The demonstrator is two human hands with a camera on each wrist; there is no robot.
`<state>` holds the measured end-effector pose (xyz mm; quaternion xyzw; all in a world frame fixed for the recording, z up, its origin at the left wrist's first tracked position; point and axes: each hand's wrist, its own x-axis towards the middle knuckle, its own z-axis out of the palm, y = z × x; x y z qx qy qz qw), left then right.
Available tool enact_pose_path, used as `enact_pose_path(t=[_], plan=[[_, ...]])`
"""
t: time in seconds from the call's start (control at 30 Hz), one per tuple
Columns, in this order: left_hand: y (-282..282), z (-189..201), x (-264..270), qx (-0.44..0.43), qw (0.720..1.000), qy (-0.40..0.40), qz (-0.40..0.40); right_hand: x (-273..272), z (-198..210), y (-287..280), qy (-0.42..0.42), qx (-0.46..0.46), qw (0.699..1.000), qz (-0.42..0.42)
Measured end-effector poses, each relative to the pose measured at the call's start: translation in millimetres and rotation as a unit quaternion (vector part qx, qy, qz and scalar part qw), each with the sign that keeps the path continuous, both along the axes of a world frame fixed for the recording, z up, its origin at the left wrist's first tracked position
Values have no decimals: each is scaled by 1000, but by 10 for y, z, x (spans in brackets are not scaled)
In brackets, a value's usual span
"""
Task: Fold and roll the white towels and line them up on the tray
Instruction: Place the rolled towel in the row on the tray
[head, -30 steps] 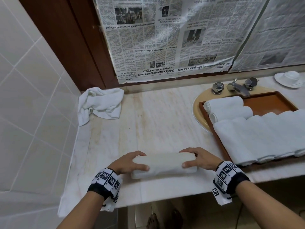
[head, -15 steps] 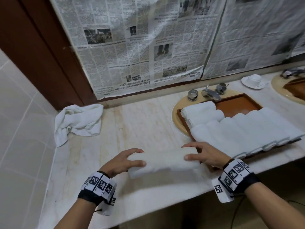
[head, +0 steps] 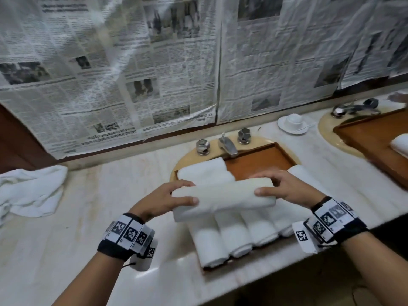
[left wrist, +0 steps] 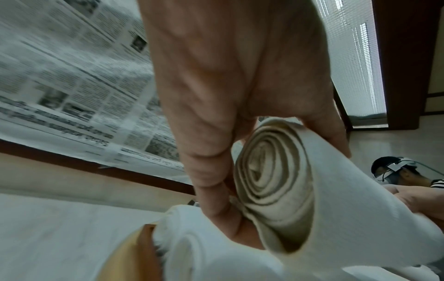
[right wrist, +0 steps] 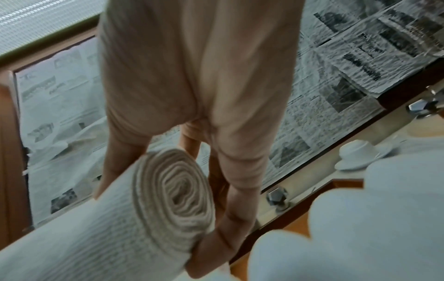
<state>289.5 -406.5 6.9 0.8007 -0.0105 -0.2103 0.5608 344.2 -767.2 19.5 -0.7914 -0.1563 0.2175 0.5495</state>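
I hold a rolled white towel crosswise in the air above the brown tray. My left hand grips its left end, whose spiral shows in the left wrist view. My right hand grips the right end, thumb in front and fingers behind. On the tray lie several rolled towels side by side, their ends toward me, with two more rolls at the back left. A crumpled unfolded white towel lies on the counter at far left.
The tray sits over a sink with a chrome tap behind it. A white cup and saucer stand further right, beside a second tray over another sink. Newspaper covers the wall behind. The marble counter's front edge is near me.
Both hands lifted the rolled towel off the counter and carried it right, over the rolls on the tray. The view swung right, showing the second sink.
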Motion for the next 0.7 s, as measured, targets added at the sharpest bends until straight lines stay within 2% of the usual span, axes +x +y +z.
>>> enact_pose_path(t=[0.2, 0.37, 0.53, 0.7], plan=[[-797, -40, 790, 100, 993, -45, -35, 736, 17, -833, 29, -13, 999, -20], [-1346, -50, 1433, 127, 987, -63, -74, 1303, -38, -1284, 46, -23, 997, -54], [-1585, -206, 1841, 180, 979, -50, -87, 1729, -223, -1467, 75, -42, 994, -64], [-1669, -393, 1980, 253, 961, -16, -115, 2020, -485, -1448, 83, -79, 993, -32]])
